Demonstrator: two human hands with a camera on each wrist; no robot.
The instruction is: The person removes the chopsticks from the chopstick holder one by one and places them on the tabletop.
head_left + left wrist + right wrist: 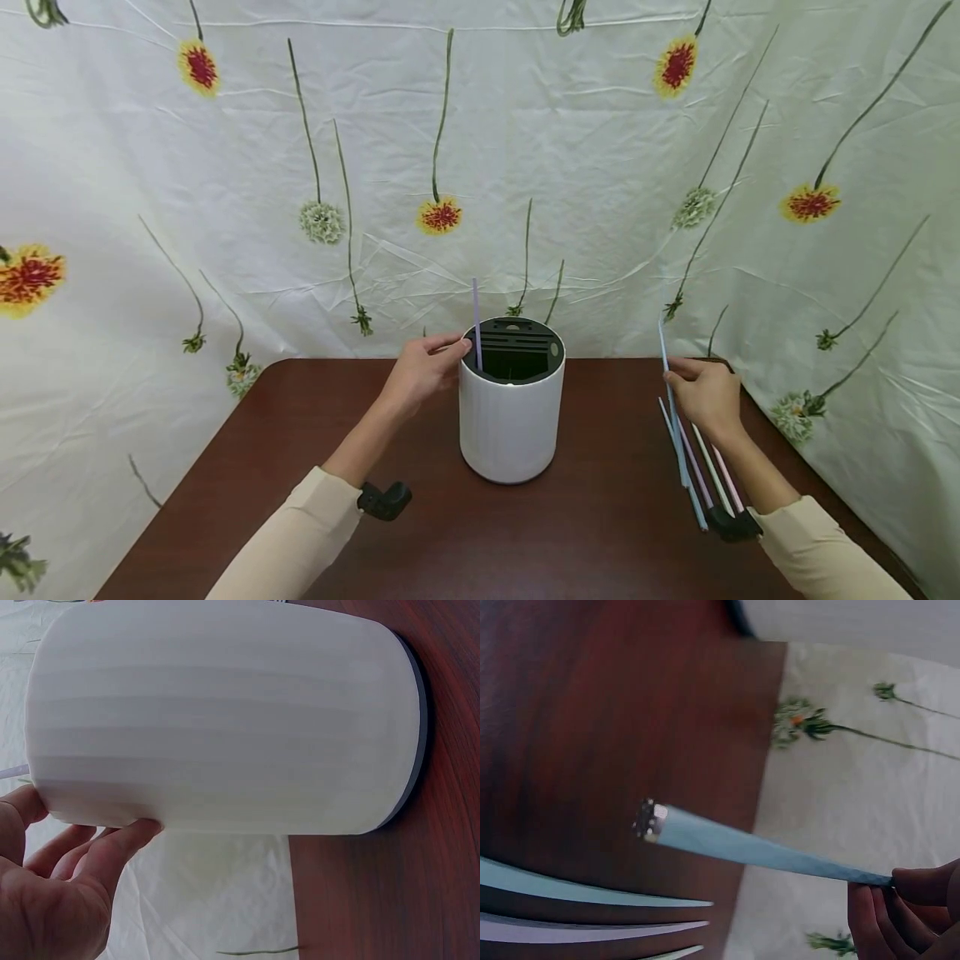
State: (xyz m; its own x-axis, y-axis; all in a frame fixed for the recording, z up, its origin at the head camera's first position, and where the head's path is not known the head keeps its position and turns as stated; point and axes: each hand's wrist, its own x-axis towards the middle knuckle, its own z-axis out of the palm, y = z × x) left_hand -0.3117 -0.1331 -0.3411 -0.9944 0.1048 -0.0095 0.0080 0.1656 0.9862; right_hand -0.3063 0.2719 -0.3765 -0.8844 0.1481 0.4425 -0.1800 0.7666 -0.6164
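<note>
Near the middle of the table stands a white cylindrical utensil holder (510,425) with a black slotted top. A purple chopstick (476,304) stands upright in its left side and sticks out above the rim. My left hand (423,371) grips the holder's upper left edge, thumb at the rim and fingers against the outer wall. Over to the right, my right hand (705,396) pinches a light blue chopstick (742,844) between thumb and fingers. Its silver-capped thick end points away from the fingers, above the table in the right wrist view.
Several loose chopsticks lie beneath the right hand: a blue one (697,507), a purple one (592,930), a pale green one (711,471) and a pink one (729,482). A white flowered cloth (375,167) hangs behind the dark wooden table (600,533).
</note>
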